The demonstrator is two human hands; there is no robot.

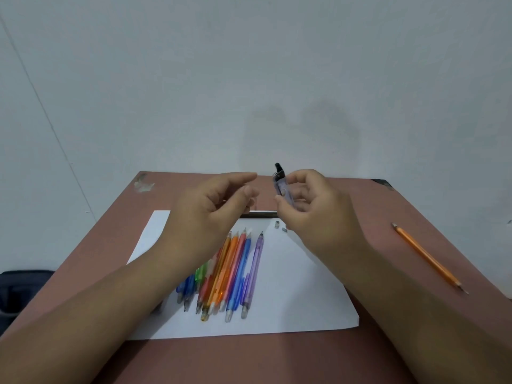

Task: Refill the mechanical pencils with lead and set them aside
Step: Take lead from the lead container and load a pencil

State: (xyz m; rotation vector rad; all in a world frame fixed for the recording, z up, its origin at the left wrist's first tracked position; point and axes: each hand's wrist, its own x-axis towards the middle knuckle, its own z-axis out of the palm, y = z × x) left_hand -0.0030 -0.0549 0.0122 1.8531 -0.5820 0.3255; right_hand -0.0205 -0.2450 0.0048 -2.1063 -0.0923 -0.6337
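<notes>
Over the brown table (388, 206) and its white sheet (291, 286), where the coloured mechanical pencils (230, 273) lie side by side, my left hand (210, 206) hovers loosely curled, holding nothing, while my right hand (313, 206) pinches what looks like a purple lead case (282, 187).

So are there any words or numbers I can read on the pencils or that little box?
None can be read.
Lead box in the right hand: any print is too blurred.
Colored pencils on the paper: no readable marks.
Orange pencil: nothing legible.
</notes>
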